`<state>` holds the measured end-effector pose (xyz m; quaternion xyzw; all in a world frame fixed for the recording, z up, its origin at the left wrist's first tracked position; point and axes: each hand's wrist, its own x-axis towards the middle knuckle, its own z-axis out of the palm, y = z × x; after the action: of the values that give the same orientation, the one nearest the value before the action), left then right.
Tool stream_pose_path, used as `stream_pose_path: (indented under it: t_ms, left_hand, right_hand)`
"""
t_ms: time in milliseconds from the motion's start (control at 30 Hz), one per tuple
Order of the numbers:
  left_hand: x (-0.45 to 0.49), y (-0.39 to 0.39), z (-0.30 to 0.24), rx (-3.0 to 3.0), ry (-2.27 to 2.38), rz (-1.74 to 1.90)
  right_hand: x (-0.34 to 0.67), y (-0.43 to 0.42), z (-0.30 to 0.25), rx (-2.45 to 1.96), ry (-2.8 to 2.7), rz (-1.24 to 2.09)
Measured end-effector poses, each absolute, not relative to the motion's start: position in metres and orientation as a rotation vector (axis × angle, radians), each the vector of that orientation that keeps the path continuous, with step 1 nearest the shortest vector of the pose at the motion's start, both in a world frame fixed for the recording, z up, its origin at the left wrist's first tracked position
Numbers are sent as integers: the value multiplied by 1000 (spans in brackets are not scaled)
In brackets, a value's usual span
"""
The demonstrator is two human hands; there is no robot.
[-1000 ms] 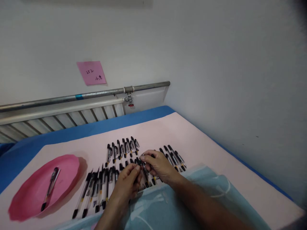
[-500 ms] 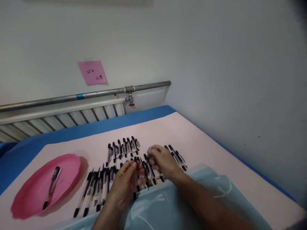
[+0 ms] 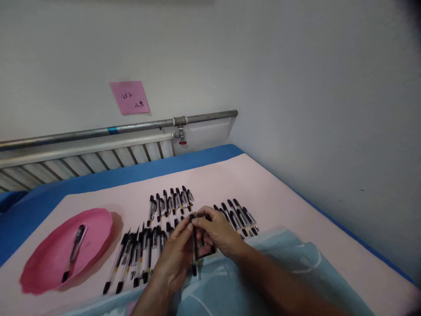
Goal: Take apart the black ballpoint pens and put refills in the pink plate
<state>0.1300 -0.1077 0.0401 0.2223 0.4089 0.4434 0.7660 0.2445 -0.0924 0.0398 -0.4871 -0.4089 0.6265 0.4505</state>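
Note:
My left hand point(image 3: 173, 259) is closed around a black-capped pen point(image 3: 194, 252), which stands nearly upright with its dark lower end below the fingers. Bent over the pen's top, my right hand point(image 3: 219, 230) is pinched together and touches my left fingertips. Whatever small part lies in that pinch is hidden. Several pens with clear barrels and black caps point(image 3: 141, 250) lie to the left of my hands. Another row of pens point(image 3: 171, 202) is behind them, and more pens point(image 3: 238, 215) lie to the right. Small loose pieces rest among the pens.
A pink scalloped plate point(image 3: 36, 267) on the left holds a pen and a thin pale stick. Pink paper point(image 3: 217, 175) covers the blue table point(image 3: 197, 152). Light blue cloth point(image 3: 230, 285) lies nearest me. A radiator point(image 3: 98, 160) and pipe point(image 3: 141, 127) run along the wall.
My right hand has come leftward from the pens on the right to the top of the pen in my left hand. The two hands are now together. The view has shifted slightly.

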Motion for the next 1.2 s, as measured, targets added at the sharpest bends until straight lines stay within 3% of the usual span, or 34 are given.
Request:
stream_pose_path:
  t_ms: [167,333,600,1200]
  left_hand:
    - [129,-107,41,504,872,988]
    - [115,-100,43,580,1018,1089]
    - [105,-92,44,559,1104,1089]
    - [103,-90,36,588,1104,1047]
  right_hand:
    - [251,-82,35,-1137,-940,1544]
    - [275,-28,43,-1270,-897,1156]
    - [279,46,31,-1514,-1118,968]
    - [275,58,1,-1781,-1458,872]
